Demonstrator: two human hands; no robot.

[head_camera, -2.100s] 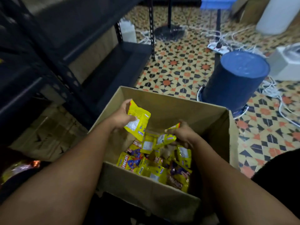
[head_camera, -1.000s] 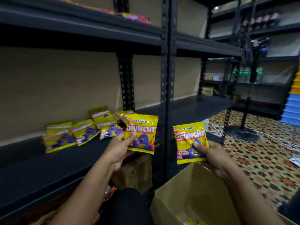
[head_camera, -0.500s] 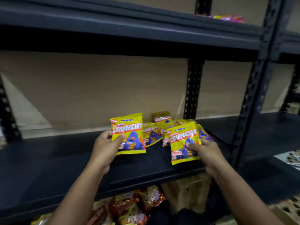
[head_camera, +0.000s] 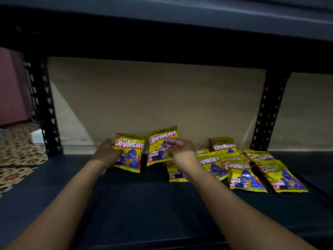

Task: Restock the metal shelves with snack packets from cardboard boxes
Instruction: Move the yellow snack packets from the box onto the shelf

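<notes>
Both hands are out over the dark metal shelf (head_camera: 126,204), each with one yellow snack packet. The left hand (head_camera: 108,155) has its fingers curled round the left edge of the left packet (head_camera: 130,154), which stands nearly upright with its lower edge at or just above the shelf surface. The right hand (head_camera: 182,152) pinches the right packet (head_camera: 159,147) from its right side, tilted a little, with its bottom edge apparently just clear of the shelf. The two packets are just beside each other, close to the beige back panel (head_camera: 153,98). To the right lies a loose cluster of packets (head_camera: 241,166), flat and overlapping, some slid forward. The step in hand looks like setting this pair down, and doing it well probably means lowering each packet until its bottom seam meets the shelf before letting go (a packet let go in the air will likely flop face down or slide). It would be tidier to place them left of the cluster, fronts facing out, touching their neighbours but not piled on them. The right forearm passes over one packet (head_camera: 175,175) lying at the cluster's near left edge, so drawing that arm back calls for a slight lift, or it may drag that packet forward. The cardboard box is not in view.
</notes>
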